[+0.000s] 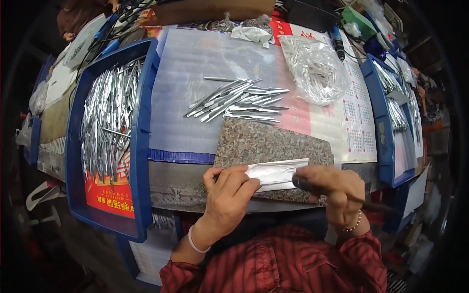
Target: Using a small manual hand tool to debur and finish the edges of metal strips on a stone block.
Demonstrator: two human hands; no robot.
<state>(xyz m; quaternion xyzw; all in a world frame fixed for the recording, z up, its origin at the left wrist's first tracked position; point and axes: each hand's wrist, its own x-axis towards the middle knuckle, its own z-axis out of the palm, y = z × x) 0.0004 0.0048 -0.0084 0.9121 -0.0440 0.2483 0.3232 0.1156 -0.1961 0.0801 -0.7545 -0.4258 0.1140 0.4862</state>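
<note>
A creased white packet [276,173] lies slantwise on a speckled stone slab [271,141] at the near edge of the surface [176,185], about midway between its left and right sides. The left hand [227,195] has its fingers bent over the packet's left end, touching it; whether it pinches or only presses, I cannot tell. The right hand [337,188], blurred, is closed around a dark tool [364,201], whose tip is at the packet's right end; contact there is unclear. The two hands are apart, with the packet's middle showing between them. Just beyond the slab, toward the surface's far edge, slim metal pieces [234,100] lie in a loose heap on a bluish plastic sheet [183,117]. Right of the heap sits a clear plastic bag [320,71] with pale contents, and beyond it a pen-shaped power tool [338,44]. Along the surface's left side, a deep blue tray [142,146] holds many similar metal pieces above a red printed sheet [110,198]. Another blue tray [384,134], with shiny bundles [396,115], stands by the right edge.
</note>
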